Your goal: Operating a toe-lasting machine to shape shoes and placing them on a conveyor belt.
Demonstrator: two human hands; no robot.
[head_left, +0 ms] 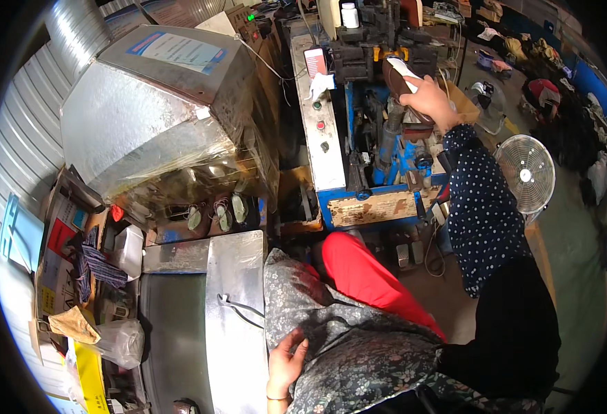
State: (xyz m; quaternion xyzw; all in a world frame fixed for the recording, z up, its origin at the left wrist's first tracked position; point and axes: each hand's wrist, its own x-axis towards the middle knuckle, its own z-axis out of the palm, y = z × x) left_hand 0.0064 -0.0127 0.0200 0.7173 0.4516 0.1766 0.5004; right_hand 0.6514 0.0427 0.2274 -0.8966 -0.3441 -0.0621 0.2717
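- The right hand (428, 100), at the far end of a dotted sleeve (481, 200), is grasping a brown shoe (392, 74) with a white strip along it, thumb and fingers closed around its near right part.
- That shoe is at the far side of the scene, right of the middle, above a blue-framed shoe machine (401, 162); whether it touches the machine is hard to tell.
- The left hand (288, 359) is near, left of the middle, its fingers relaxed and slightly curled against the grey floral smock (365, 345); a thin bracelet (277, 398) circles the wrist.
- Left of the machine's tooling runs a white control panel (328, 164) with a green button (316, 105) and, nearer, a red button (321, 125).
- Farther off, a white bottle (349, 16) stands upright on the machine.
- To the right, a round floor fan (525, 175) stands beside the sleeve.
- On the left, a large metal hood (134, 131) rises over several dark shoes (222, 215).
- Nearer, a dark conveyor belt (176, 338) lies beside a pale metal cover (236, 345).
- Red trousers (372, 276) show between smock and machine.
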